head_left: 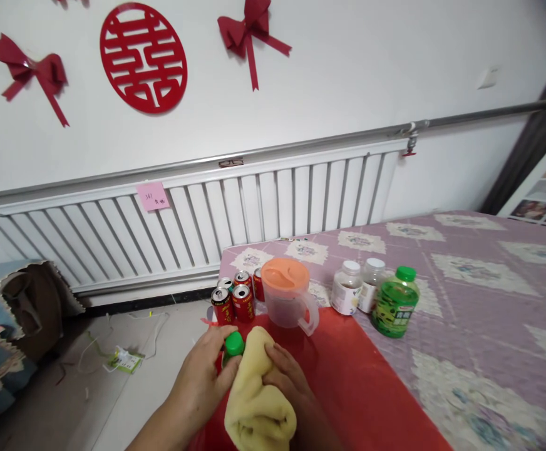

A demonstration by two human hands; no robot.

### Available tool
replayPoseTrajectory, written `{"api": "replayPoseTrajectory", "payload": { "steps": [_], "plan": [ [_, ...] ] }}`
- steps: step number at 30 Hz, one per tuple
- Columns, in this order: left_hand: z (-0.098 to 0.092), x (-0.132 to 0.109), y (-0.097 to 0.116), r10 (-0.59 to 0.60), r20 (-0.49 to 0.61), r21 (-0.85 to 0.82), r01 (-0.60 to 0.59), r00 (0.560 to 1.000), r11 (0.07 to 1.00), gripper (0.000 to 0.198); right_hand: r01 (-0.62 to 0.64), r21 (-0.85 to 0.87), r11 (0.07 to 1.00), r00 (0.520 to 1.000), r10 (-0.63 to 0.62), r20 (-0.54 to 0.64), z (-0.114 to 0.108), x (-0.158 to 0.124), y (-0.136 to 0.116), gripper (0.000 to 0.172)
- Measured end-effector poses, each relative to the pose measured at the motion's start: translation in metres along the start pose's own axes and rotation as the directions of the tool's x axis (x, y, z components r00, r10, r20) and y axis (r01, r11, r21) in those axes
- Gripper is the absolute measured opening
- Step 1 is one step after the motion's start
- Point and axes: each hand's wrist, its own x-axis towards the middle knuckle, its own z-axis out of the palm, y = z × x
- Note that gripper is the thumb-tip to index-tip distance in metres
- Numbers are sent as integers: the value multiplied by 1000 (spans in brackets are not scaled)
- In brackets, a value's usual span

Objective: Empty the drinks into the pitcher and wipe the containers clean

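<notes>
My left hand [205, 376] is wrapped round a bottle with a green cap [234, 344]; the bottle's body is hidden behind the hand and the cloth. My right hand [286, 374] presses a yellow cloth [257, 401] against that bottle, fingers closed on the cloth. Both hands are over a red cloth [348, 382] at the corner of the bed. Just beyond them stand several red cans [236, 299] and a clear jug with an orange lid [287, 295].
Two white-capped jars [347, 288] and a green bottle [395, 304] stand on the purple patterned bedspread [479, 294]. A white radiator [198, 219] runs along the wall. On the floor to the left lie a paper scrap [123, 359] and cords, and a worn blue seat [5, 326] stands there.
</notes>
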Motion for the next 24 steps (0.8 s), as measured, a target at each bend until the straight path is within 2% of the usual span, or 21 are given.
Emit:
{"api": "replayPoseTrajectory", "payload": {
  "steps": [5,9,12,14,16,18,20,22,24],
  "plan": [
    [-7,5,-6,52,48,12,-53,997,999,36,63,-172,983,986,-35,164,-8,-7,-5,28],
    [-21,15,-5,129,144,-25,-127,981,992,36,166,-238,957,964,-106,246,-7,-13,3,22],
    [-31,23,-1,159,217,-88,-143,963,986,36,164,-246,955,963,-100,251,-8,-17,14,25],
    [-34,26,1,165,238,-121,-139,957,983,37,151,-225,963,981,-117,155,-10,-18,20,28],
    [-34,26,1,155,243,-139,-124,957,982,39,101,-176,979,993,-109,-36,-13,-14,23,34],
    [-31,23,0,149,220,-142,-120,964,983,43,47,-84,995,965,-67,-253,-13,-6,20,40],
    [-26,19,-3,152,161,-130,-131,975,983,48,46,-5,999,925,-44,-378,-11,4,14,45],
    [-21,16,-5,126,69,-104,-118,990,988,49,68,14,998,926,-58,-372,-7,12,6,50],
    [-17,14,-7,75,-13,-80,-76,997,994,40,67,12,998,959,-61,-278,-2,16,-1,55]
  ]
}}
